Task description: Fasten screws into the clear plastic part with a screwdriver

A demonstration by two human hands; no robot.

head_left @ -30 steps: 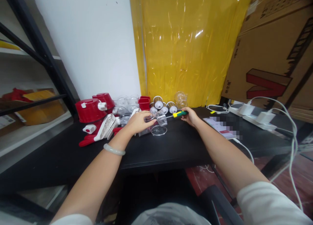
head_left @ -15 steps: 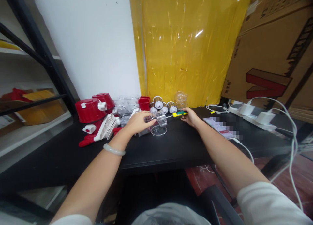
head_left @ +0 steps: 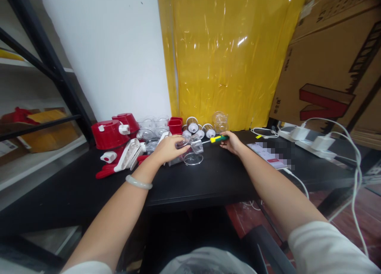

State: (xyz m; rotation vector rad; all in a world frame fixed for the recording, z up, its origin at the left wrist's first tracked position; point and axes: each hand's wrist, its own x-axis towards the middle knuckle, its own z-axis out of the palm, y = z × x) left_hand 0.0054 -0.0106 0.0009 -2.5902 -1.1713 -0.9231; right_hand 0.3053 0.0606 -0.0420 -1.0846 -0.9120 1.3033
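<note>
My left hand is closed around a clear plastic part, which lies sideways above the black table. A clear round rim shows just below it; I cannot tell whether both are one piece. In my right hand is a screwdriver with a yellow and green handle. Its thin shaft points left, toward the clear part, and where the tip sits is too small to make out. Behind the hands lie several white-capped cylinders and a small red container.
Red housings and white handles with red ends crowd the left. Clear cups stand behind. At right are a phone on a cable and a power strip with chargers. A cardboard box leans behind these.
The screwdriver's handle has turned about its length in my right hand, its yellow and green sides shifting. My left hand and the clear part have stayed in place.
</note>
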